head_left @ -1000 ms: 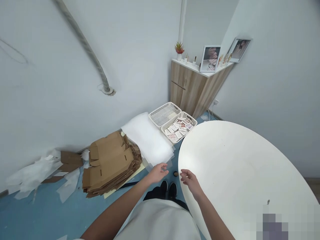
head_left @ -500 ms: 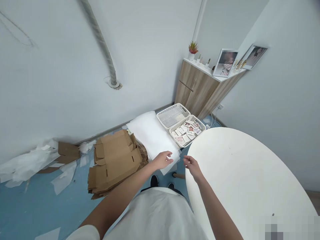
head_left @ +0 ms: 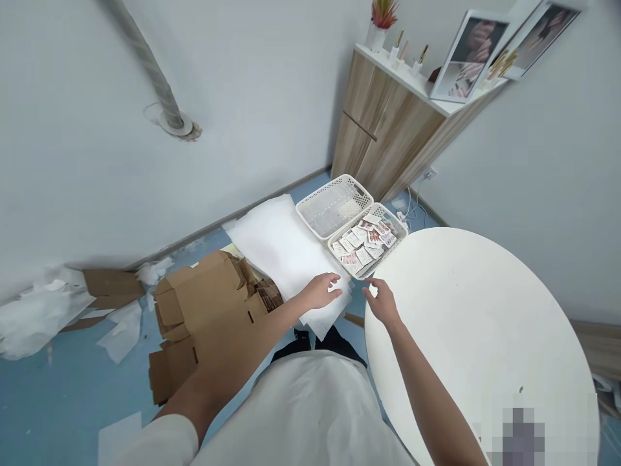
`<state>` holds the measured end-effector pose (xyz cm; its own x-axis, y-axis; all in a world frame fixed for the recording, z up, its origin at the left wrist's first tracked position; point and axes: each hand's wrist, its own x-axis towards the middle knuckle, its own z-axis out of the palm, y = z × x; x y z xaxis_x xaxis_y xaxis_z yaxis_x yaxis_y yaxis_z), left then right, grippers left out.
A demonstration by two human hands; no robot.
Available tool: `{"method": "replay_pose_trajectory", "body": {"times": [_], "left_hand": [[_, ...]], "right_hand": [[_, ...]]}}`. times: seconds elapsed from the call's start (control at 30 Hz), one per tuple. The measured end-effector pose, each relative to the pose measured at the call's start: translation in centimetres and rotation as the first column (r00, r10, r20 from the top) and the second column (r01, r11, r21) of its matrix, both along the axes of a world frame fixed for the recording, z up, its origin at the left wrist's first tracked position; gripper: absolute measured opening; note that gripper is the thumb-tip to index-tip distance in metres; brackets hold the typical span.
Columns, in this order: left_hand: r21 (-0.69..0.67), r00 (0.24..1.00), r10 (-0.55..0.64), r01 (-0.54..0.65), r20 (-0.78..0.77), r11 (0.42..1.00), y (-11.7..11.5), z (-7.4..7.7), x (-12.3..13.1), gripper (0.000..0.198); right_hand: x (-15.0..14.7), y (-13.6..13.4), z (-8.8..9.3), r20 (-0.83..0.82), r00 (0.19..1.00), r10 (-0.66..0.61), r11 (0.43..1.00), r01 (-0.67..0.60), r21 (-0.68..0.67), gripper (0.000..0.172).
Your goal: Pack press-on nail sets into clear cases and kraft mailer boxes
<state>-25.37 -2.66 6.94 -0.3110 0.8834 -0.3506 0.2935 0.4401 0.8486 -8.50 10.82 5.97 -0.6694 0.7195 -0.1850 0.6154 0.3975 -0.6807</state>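
Observation:
My left hand (head_left: pixel 321 291) hovers with fingers spread over the near corner of a stack of white foam sheets (head_left: pixel 281 249) lying on the blue floor; I cannot tell whether it touches them. My right hand (head_left: pixel 381 301) reaches forward above the edge of the round white table (head_left: pixel 480 336), fingers loosely apart and holding nothing. Just beyond both hands sits a white basket (head_left: pixel 369 243) filled with several small printed packets. A second white basket (head_left: pixel 334 205) stands behind it.
A pile of flat brown cardboard boxes (head_left: pixel 206 310) lies left of the foam sheets. Torn white sheets and cardboard scraps (head_left: pixel 58 307) litter the floor by the wall. A wooden cabinet (head_left: pixel 388 136) with framed pictures stands in the corner.
Both hands have moved forward toward the foam sheets and the packet basket. The camera has tilted downward and closer, so the baskets now lie nearer the hands.

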Motion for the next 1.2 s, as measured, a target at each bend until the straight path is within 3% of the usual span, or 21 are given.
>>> {"method": "replay_pose_trajectory", "body": {"times": [0.23, 0.47, 0.63, 0.77, 0.9, 1.0, 1.2], "left_hand": [[-0.055, 0.998, -0.04, 0.037, -0.046, 0.998, 6.6, -0.2, -2.0, 0.04], [0.064, 0.972, -0.156, 0.169, -0.176, 0.984, 16.1, -3.4, -2.5, 0.043], [0.081, 0.98, -0.056, 0.073, -0.192, 0.994, 20.6, -5.7, -2.7, 0.048], [0.066, 0.981, 0.062, -0.051, -0.186, 0.997, 21.6, -7.0, -3.3, 0.054], [0.029, 0.991, 0.097, -0.095, -0.092, 0.995, 21.5, -8.3, -3.5, 0.053], [-0.015, 0.979, 0.205, -0.205, 0.018, 0.979, 21.6, -9.2, -3.3, 0.05], [-0.153, 0.872, 0.43, -0.404, 0.233, 0.902, 20.6, -9.1, -3.8, 0.052]], "right_hand": [[-4.0, 7.2, -2.4, 0.023, 1.0, 0.015, 0.984, -0.019, 0.175, 0.038], [-6.4, 13.5, -4.7, 0.188, 0.982, -0.024, 0.926, -0.049, 0.373, 0.049], [-7.3, 14.4, -5.5, 0.307, 0.952, 0.019, 0.907, -0.145, 0.396, 0.043], [-7.1, 13.6, -5.8, 0.262, 0.953, 0.154, 0.922, -0.234, 0.307, 0.03], [-7.3, 13.7, -5.7, 0.226, 0.973, 0.047, 0.935, -0.123, 0.332, 0.037], [-8.0, 14.2, -5.7, 0.235, 0.972, 0.022, 0.939, -0.101, 0.328, 0.043], [-8.2, 13.9, -5.7, 0.161, 0.987, 0.022, 0.983, -0.051, 0.178, 0.028]]}}
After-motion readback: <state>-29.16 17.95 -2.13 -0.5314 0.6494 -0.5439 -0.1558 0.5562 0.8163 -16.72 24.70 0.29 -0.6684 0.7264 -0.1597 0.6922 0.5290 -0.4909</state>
